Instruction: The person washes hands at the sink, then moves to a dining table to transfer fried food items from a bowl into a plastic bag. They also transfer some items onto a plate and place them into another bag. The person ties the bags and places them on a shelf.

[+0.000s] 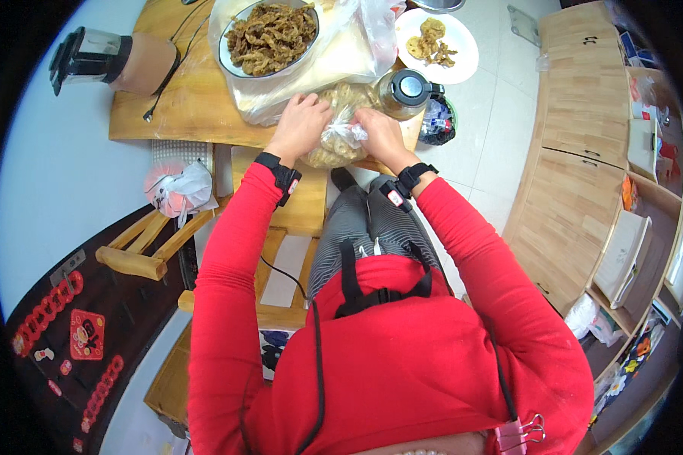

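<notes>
A clear plastic bag full of fried food pieces (334,152) lies at the near edge of the wooden table (193,116). My left hand (300,126) is at the left of its gathered neck, fingers curled against the plastic; whether they grip it is hard to tell. On the other side my right hand (380,135) pinches the twisted end of the bag. Beyond sits an oval dish of brown fried pieces (272,38) on plastic sheeting (341,54). A glass jug with a black lid (407,94) stands right of the bag, near a white plate with a few fried pieces (461,54).
A blender (125,60) with a cable stands at the table's left. Below the table's right corner is a lined bin (437,122). A wooden chair (134,259) is at the left, a wooden bench (296,199) near my legs, and wooden cabinets (580,165) at the right.
</notes>
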{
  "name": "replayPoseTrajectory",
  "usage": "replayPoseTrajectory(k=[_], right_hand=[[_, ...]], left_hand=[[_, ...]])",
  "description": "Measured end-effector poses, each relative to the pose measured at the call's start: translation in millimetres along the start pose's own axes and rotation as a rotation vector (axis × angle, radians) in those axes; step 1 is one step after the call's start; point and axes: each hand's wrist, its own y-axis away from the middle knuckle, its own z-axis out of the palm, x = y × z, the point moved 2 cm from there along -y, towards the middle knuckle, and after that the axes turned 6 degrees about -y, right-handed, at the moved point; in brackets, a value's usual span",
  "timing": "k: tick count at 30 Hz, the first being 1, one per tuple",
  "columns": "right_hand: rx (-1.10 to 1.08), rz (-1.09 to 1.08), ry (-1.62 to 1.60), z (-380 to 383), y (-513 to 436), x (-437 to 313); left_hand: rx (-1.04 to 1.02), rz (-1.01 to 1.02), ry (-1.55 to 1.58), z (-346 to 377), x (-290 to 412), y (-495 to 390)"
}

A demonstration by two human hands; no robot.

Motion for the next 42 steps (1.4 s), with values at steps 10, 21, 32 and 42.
replayPoseTrajectory(k=[10,21,32,42], right_hand=[[-0.13,0.037,-0.039,-15.1,10.3,3.1],[-0.298,0.299,-0.164,-213.3,93.8,62.3],[0.577,0.398,0.02,-476.1,323.9,205.4],[1.164,0.469,1.027,-829.8,531.0,269.6]], left_hand=[[-0.064,-0.055,0.007,1.0,1.0,8.6],[0.333,-0.408,0.386,-127.5,22.1,28.1],[0.585,-0.114,0.378,-213.9,230.5,-178.0],[0.486,0.383,0.711,-268.0,474.5,-394.8]])
